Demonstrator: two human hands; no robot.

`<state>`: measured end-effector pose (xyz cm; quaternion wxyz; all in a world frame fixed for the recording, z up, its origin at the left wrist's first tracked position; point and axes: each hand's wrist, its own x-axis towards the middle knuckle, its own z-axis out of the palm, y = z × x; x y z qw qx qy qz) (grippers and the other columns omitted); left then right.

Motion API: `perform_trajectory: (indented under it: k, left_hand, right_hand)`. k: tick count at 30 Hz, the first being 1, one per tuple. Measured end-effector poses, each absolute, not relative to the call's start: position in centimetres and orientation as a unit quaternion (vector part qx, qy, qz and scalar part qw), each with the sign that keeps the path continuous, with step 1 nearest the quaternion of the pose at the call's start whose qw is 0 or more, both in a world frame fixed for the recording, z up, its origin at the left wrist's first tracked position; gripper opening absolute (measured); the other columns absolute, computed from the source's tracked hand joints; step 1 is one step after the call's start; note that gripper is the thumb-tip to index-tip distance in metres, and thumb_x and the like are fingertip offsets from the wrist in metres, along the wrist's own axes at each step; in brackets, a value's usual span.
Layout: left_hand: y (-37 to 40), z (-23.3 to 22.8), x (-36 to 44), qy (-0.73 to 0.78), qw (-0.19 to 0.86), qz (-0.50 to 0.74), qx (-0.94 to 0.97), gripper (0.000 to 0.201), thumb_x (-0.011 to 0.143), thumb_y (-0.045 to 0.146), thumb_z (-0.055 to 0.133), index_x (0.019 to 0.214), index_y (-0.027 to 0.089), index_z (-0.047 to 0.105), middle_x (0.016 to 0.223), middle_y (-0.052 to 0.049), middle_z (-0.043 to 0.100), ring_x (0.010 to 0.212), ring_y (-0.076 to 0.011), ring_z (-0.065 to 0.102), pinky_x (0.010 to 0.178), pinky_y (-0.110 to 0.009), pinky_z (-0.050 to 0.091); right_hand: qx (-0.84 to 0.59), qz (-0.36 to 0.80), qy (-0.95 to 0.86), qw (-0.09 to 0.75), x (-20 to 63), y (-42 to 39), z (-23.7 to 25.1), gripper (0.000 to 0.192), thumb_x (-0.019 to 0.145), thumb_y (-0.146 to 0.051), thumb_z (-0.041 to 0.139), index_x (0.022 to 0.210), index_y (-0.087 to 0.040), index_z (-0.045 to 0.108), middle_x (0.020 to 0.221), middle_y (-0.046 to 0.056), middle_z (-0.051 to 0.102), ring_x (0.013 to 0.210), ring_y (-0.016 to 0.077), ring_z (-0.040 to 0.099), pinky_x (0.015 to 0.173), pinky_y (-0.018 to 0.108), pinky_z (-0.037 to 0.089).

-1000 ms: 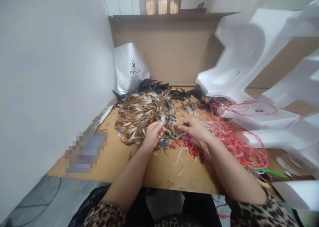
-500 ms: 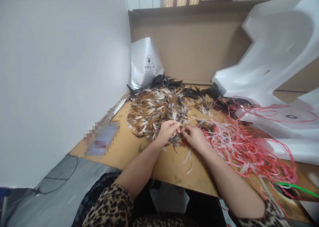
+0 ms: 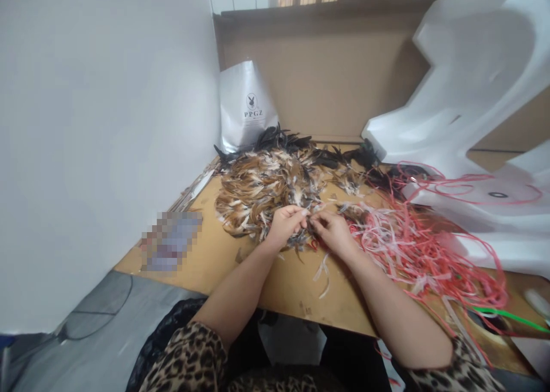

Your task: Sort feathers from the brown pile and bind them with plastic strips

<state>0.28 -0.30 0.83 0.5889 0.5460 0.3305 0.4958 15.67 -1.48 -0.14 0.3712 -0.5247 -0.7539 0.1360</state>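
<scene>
Though what the pinched fingers [image 3: 303, 215] hold is unclear, feathers [image 3: 260, 188] lie just beyond them.

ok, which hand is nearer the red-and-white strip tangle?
Right: right hand beside the strip tangle, at its left edge; left hand farther left, by the brown feathers.

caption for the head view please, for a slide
Left hand and right hand close together by a heap of feathers, pink strips to the right, silver bag behind.
</scene>
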Motion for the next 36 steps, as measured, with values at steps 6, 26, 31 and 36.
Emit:
perform_trajectory:
  k: [6,26,31,36]
  left_hand:
    - [0.3,0.8,-0.1,0.341,0.570,0.543,0.514,0.026,0.072,0.038,0.052,0.078,0.013,0.058,0.051,0.002,0.050,0.036,-0.0020,0.031,0.037,-0.018,0.017]
    - [0.7,1.0,-0.3,0.351,0.568,0.556,0.495,0.026,0.071,0.039,0.054,0.077,0.013,0.059,0.049,0.003,0.048,0.037,-0.0019,0.030,0.038,-0.018,0.017]
    - [0.6,1.1,-0.3,0.361,0.570,0.551,0.491,0.027,0.069,0.040,0.055,0.076,0.013,0.059,0.049,0.003,0.049,0.036,-0.0019,0.030,0.037,-0.018,0.016]
    - [0.2,1.3,0.0,0.337,0.640,0.485,0.491,0.028,0.067,0.039,0.057,0.078,0.013,0.058,0.056,0.001,0.053,0.037,-0.0016,0.032,0.036,-0.018,0.015]
  right_hand:
    - [-0.528,0.121,-0.707,0.454,16.5,-1.4,0.5,0.019,0.071,-0.020,0.049,0.088,-0.019,0.057,0.082,0.004,0.057,0.073,0.0160,0.052,0.068,0.028,0.039]
    - [-0.442,0.094,-0.849,0.274,15.0,-2.8,1.2,0.015,0.076,-0.022,0.047,0.069,-0.018,0.060,0.069,0.004,0.054,0.070,0.0144,0.047,0.066,0.027,0.034]
    - [-0.462,0.404,-0.636,0.468,15.9,-2.2,1.2,0.015,0.071,-0.032,0.055,0.068,-0.017,0.054,0.057,-0.003,0.050,0.049,0.0086,0.042,0.051,0.022,0.033]
    - [-0.368,0.602,-0.455,0.543,16.4,-1.9,1.3,0.016,0.067,-0.031,0.061,0.068,-0.018,0.052,0.050,-0.006,0.044,0.042,0.0057,0.034,0.042,0.020,0.025]
